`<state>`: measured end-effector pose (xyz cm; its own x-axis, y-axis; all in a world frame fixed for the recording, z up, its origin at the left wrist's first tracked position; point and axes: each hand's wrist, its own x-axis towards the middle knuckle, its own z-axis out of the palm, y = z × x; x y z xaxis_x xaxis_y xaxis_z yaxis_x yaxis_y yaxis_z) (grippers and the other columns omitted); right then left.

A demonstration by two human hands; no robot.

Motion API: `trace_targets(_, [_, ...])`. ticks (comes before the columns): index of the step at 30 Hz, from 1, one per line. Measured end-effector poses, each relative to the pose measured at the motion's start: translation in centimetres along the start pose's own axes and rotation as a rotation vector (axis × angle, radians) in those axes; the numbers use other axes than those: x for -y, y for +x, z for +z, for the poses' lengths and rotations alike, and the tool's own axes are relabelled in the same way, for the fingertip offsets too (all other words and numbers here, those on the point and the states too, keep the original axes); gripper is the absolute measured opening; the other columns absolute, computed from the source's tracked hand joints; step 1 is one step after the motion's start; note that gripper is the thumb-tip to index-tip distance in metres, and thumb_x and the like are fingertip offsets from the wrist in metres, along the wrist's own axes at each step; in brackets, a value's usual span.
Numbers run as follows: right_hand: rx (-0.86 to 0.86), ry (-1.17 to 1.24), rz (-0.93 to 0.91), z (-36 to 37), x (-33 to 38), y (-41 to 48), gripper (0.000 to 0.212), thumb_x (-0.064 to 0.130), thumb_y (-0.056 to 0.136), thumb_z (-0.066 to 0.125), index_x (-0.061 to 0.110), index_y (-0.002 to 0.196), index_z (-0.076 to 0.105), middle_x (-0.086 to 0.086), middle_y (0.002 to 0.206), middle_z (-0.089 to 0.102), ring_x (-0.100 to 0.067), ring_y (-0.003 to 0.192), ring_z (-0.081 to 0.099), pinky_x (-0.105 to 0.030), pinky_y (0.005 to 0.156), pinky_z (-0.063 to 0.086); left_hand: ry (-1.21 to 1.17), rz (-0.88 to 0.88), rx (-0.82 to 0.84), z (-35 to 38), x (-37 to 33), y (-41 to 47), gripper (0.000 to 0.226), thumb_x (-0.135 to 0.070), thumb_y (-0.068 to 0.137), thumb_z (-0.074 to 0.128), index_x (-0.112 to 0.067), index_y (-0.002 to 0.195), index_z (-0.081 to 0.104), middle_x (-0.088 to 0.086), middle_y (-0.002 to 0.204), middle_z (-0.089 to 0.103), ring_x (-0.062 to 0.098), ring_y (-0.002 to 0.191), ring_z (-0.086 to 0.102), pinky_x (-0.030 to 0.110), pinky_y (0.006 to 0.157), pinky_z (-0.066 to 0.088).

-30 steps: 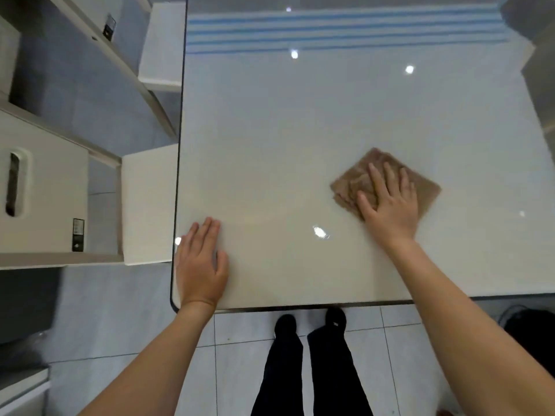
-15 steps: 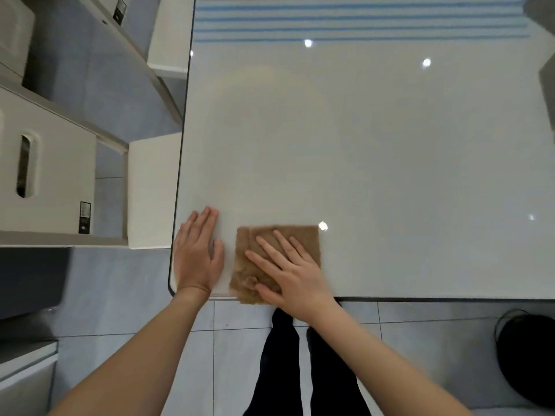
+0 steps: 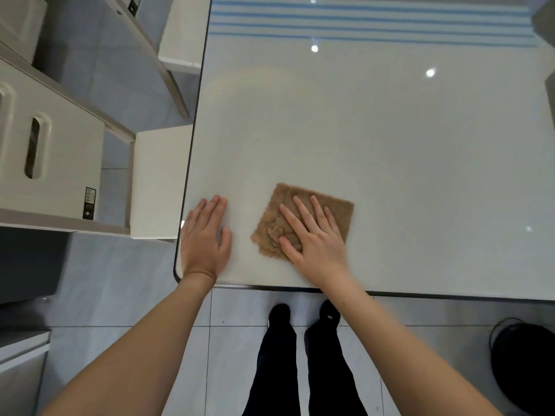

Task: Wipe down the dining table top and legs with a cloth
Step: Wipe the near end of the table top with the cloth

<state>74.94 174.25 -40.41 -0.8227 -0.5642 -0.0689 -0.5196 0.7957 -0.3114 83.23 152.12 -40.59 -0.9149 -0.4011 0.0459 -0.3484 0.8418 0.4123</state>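
A glossy white dining table top (image 3: 375,145) fills the upper right of the view, with a dark rim along its near and left edges. A folded brown cloth (image 3: 336,210) lies flat on it near the front left corner. My right hand (image 3: 315,238) presses on the cloth with straight, spread fingers. My left hand (image 3: 205,238) rests flat on the bare table at the front left corner, a short gap left of the cloth. The table legs are hidden under the top.
Two white chairs (image 3: 159,181) stand tucked along the table's left edge. A pale cabinet (image 3: 51,163) stands further left. A black round bin (image 3: 525,364) sits on the tiled floor at the lower right. Blue stripes (image 3: 369,22) cross the table's far end. My legs stand at the near edge.
My right hand swept the cloth from the table's right-middle to the front edge beside my left hand, then slid it away from the edge and to the right. My left hand stayed put.
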Motion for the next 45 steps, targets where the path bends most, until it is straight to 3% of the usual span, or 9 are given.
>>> trace_targets(13, [0.048,0.021,0.059,-0.1,0.6,-7.9,0.059,0.056,0.096,0.036,0.037,0.151,0.029,0.007,0.16,0.025,-0.019,0.151,0.008,-0.04,0.122,0.008,0.024,0.024,0.054,0.3,0.5,-0.2,0.055,-0.024,0.089,0.038,-0.015,0.143,0.041,0.004,0.15,0.04,0.024,0.142,0.029,0.04,0.118,0.018])
trace_targets(16, [0.006,0.147,0.073,-1.7,0.4,-7.5,0.055,0.05,0.098,0.036,0.029,0.149,0.037,0.004,0.157,0.033,-0.02,0.149,0.019,-0.038,0.12,0.019,0.028,0.021,0.089,0.1,0.5,-0.1,0.055,-0.024,0.09,0.037,-0.015,0.144,0.039,0.004,0.151,0.038,0.025,0.142,0.027,0.039,0.118,0.016])
trace_targets(19, [-0.111,0.076,0.237,-3.1,-1.3,-6.6,0.057,0.046,0.097,0.035,0.018,0.147,0.041,-0.003,0.149,0.046,-0.028,0.139,0.038,-0.041,0.114,0.031,0.052,0.042,0.125,-0.1,0.8,0.0,0.055,-0.025,0.09,0.035,-0.014,0.144,0.037,0.006,0.151,0.037,0.027,0.142,0.027,0.042,0.118,0.019])
trace_targets(22, [-0.014,-0.022,0.354,-3.7,-2.5,-6.2,0.062,0.046,0.095,0.045,0.008,0.144,0.043,-0.013,0.139,0.052,-0.036,0.124,0.047,-0.046,0.101,0.042,0.064,0.041,0.156,-0.5,0.6,0.1,0.055,-0.026,0.091,0.033,-0.011,0.144,0.037,0.008,0.152,0.036,0.03,0.141,0.028,0.044,0.116,0.02])
trace_targets(26, [0.048,-0.027,0.357,-3.9,-1.9,-6.3,0.046,0.038,0.093,0.058,0.005,0.125,0.053,-0.018,0.118,0.055,-0.037,0.107,0.049,-0.044,0.086,0.043,0.069,0.006,0.174,-0.7,-0.2,0.2,0.056,-0.023,0.091,0.033,-0.01,0.145,0.036,0.009,0.153,0.034,0.032,0.142,0.027,0.045,0.116,0.018])
trace_targets(33, [0.109,0.484,0.664,-4.4,-1.4,-6.3,0.027,0.036,0.09,0.063,0.009,0.092,0.056,-0.007,0.09,0.064,-0.028,0.087,0.06,-0.035,0.069,0.045,0.054,0.005,0.207,-0.9,0.0,-0.3,0.053,-0.013,0.093,0.041,-0.01,0.145,0.035,0.008,0.155,0.029,0.031,0.144,0.023,0.044,0.117,0.016])
trace_targets(37, [-0.03,0.74,0.671,-5.8,0.1,-9.5,0.023,0.028,0.09,0.065,0.01,0.079,0.055,0.001,0.072,0.057,-0.014,0.067,0.051,-0.015,0.05,0.035,0.016,0.042,0.215,-2.0,0.3,-3.1,0.05,-0.012,0.092,0.041,-0.005,0.141,0.04,0.014,0.15,0.036,0.033,0.14,0.03,0.041,0.117,0.022])
trace_targets(42, [-0.209,0.974,0.599,-7.9,3.4,-15.9,0.012,0.017,0.091,0.067,0.01,0.085,0.06,0.002,0.075,0.062,0.004,0.06,0.054,-0.01,0.053,0.04,-0.181,-0.059,0.245,-5.4,-1.3,-9.8,0.038,-0.017,0.097,0.041,-0.012,0.133,0.051,0.008,0.134,0.054,0.024,0.123,0.049,0.035,0.103,0.04])
trace_targets(45, [-0.264,1.042,0.559,-9.5,5.1,-19.9,0.006,0.016,0.089,0.069,0.013,0.09,0.064,0.004,0.079,0.066,0.0,0.07,0.059,-0.022,0.063,0.049,-0.297,-0.025,0.157,-9.3,-2.7,-14.5,0.029,-0.018,0.096,0.048,-0.015,0.123,0.058,0.003,0.115,0.062,0.02,0.108,0.056,0.029,0.09,0.043])
